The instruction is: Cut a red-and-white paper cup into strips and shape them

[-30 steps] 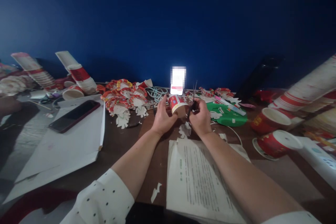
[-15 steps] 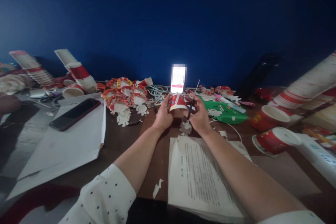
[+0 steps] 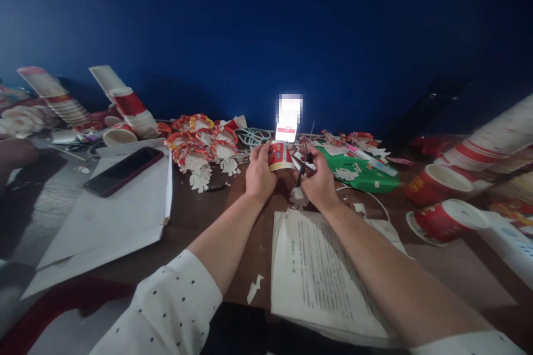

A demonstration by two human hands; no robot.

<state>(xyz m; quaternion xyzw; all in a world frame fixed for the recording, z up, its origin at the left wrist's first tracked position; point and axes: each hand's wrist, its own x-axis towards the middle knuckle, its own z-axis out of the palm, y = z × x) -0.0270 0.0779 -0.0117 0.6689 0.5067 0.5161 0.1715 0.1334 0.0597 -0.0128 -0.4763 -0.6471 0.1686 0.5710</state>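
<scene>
My left hand (image 3: 260, 172) grips a red paper cup (image 3: 280, 156) whose curved printed wall faces up, its pale rim toward me. In my right hand (image 3: 320, 180) is a pair of black-handled scissors (image 3: 302, 173), held with the fingers wrapped about the handles. The blades sit right beside the cup; whether they touch it I cannot tell. Under the scissors, a white cut-paper piece (image 3: 298, 197) lies on the brown table. Behind the cup stands a lit phone (image 3: 286, 132). A stack of printed pages (image 3: 316, 266) lies between my forearms.
Red-and-white paper cut-outs (image 3: 204, 147) pile up at the left. A dark phone (image 3: 125, 171) rests on a white board (image 3: 104, 222). Green sheet (image 3: 366, 175) with scraps lies right of my hand. Paper cups (image 3: 452, 221) and a long cup stack (image 3: 491, 136) stand at the right.
My left hand has turned so its back shows more, and the cup's printed face has rotated. The scissors have shifted in my right hand, their blades now nearer the cup.
</scene>
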